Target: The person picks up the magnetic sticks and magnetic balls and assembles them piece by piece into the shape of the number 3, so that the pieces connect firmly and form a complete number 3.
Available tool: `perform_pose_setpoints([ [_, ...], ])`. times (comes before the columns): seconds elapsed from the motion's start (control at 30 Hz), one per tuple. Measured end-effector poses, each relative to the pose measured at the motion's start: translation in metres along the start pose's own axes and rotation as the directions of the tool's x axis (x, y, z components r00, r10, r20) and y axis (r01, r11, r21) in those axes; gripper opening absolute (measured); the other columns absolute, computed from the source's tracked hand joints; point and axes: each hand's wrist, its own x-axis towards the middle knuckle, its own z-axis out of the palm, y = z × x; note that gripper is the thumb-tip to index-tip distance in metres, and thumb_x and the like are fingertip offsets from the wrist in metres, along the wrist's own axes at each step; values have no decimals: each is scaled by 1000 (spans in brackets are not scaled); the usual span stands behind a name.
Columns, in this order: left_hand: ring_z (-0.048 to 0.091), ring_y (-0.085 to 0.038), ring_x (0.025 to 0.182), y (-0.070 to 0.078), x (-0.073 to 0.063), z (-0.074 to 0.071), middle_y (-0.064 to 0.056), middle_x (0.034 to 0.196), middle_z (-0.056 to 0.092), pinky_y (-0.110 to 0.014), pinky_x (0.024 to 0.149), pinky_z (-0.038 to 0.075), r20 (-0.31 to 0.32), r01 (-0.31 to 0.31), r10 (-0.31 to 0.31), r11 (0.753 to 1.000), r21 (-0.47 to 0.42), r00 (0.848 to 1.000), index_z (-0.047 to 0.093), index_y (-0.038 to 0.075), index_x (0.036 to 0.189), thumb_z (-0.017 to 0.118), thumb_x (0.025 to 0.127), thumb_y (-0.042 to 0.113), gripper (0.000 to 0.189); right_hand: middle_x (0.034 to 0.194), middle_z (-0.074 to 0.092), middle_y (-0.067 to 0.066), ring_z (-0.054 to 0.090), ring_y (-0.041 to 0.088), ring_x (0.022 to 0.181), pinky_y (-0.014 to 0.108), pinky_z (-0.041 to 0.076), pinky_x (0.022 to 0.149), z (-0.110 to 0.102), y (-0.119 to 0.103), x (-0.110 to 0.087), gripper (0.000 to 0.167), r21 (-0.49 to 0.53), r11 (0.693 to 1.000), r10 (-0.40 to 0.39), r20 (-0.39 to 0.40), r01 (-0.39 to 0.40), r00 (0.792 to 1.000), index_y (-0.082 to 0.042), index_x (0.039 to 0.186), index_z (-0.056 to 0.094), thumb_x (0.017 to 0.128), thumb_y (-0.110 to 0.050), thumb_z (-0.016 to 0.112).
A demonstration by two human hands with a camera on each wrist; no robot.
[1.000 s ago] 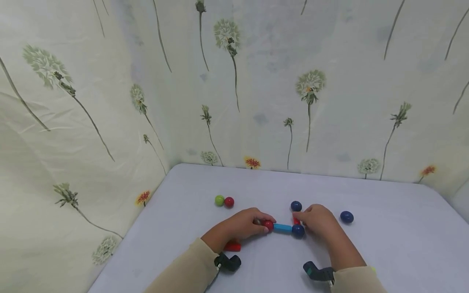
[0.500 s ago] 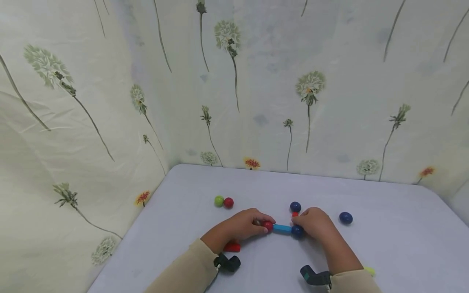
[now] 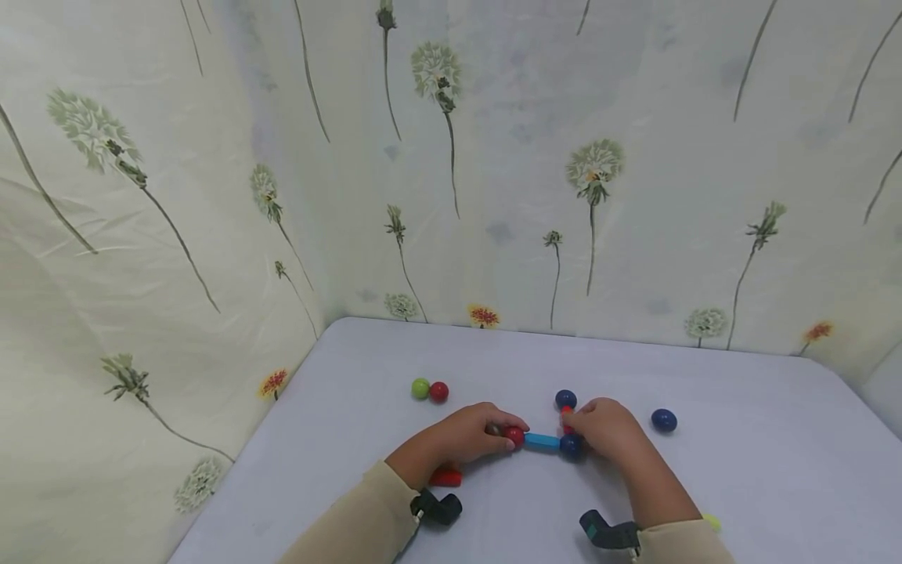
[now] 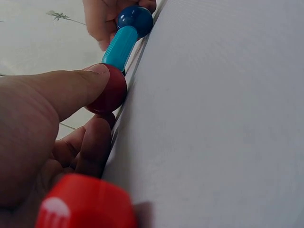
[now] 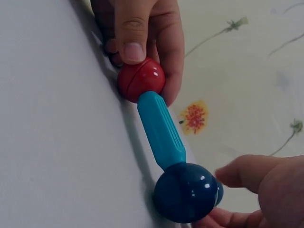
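Note:
In the head view my left hand [image 3: 467, 432] pinches a red ball [image 3: 514, 436] between thumb and fingers. A light-blue rod [image 3: 542, 442] joins that ball to a dark-blue ball [image 3: 571, 446], clearly seen in the right wrist view. From the dark-blue ball a short red rod [image 3: 567, 410] runs back to a second dark-blue ball [image 3: 566, 399]. My right hand [image 3: 611, 428] holds this red rod with its fingertips, close beside the nearer dark-blue ball. Another red rod [image 4: 88, 204] lies under my left wrist, large in the left wrist view.
A green ball [image 3: 420, 388] and a red ball [image 3: 439, 392] sit side by side at the back left of the white table [image 3: 366, 352]. One dark-blue ball [image 3: 664, 421] lies to the right. A yellow-green piece [image 3: 712, 522] shows by my right sleeve.
My right forearm has shifted slightly left, uncovering the yellow-green piece, and its fingers have slid a little along the red rod toward me. My left hand keeps its grip on the red ball.

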Motion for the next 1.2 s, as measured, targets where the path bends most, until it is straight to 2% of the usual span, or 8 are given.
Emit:
perform_pose_setpoints([
  [0.13,54,-6,107,1,0,-1,17,116,61,-31,92,52,2,2,-2,1000,-6,1000,71,53,124,75,98,28,36,95,67,14,60,28,89,33,50,68,-7,7,3,51,47,999,11,-56,-8,998,6,128,60,105,-39,54],
  [0.27,54,-7,105,1,1,-1,17,117,60,-29,90,51,1,4,-4,1000,-2,1000,70,53,124,75,98,29,36,102,68,14,61,27,90,34,51,71,-16,12,3,49,90,996,8,-120,3,993,3,130,59,107,-39,51],
  [0.43,54,-7,103,0,3,2,17,115,60,-28,87,50,16,-9,9,1000,-16,1000,70,53,125,75,98,29,37,108,69,15,63,24,91,32,52,71,-29,19,-5,42,49,996,-66,-169,76,983,-2,127,60,107,-38,53],
  [0.6,55,-7,102,-2,1,3,18,115,60,-29,88,50,16,10,-10,1000,-13,1000,69,56,124,74,99,31,36,109,69,14,64,23,92,34,54,71,-40,30,-18,39,-28,989,-146,-129,143,981,-5,125,63,106,-38,55],
  [0.77,55,-8,103,-4,0,1,18,115,60,-30,88,51,8,11,-11,1000,-5,1000,68,57,124,74,99,31,36,110,68,13,62,25,95,39,54,74,-48,43,-26,38,-121,982,-158,-83,147,984,-7,121,66,103,-41,60],
  [0.9,55,-7,103,-5,1,2,18,115,60,-29,88,51,5,5,-5,1000,-12,1000,69,56,124,74,99,30,37,106,69,6,61,23,93,40,53,74,-50,54,-32,37,-171,971,-171,-19,166,985,-11,120,67,101,-43,65],
  [1.1,56,-7,104,-4,2,2,18,115,61,-30,89,52,7,16,-16,1000,-27,1000,69,55,124,75,98,29,37,104,70,-2,64,20,98,47,56,82,-55,71,-43,37,-223,954,-194,47,200,980,-13,118,69,97,-43,72],
  [1.2,56,-7,105,-4,0,2,18,116,61,-31,90,52,6,23,-23,1000,-21,1000,69,56,124,75,98,29,37,102,70,-4,64,17,96,45,55,82,-56,84,-47,34,-227,948,-217,59,225,974,-13,115,70,95,-40,75],
])
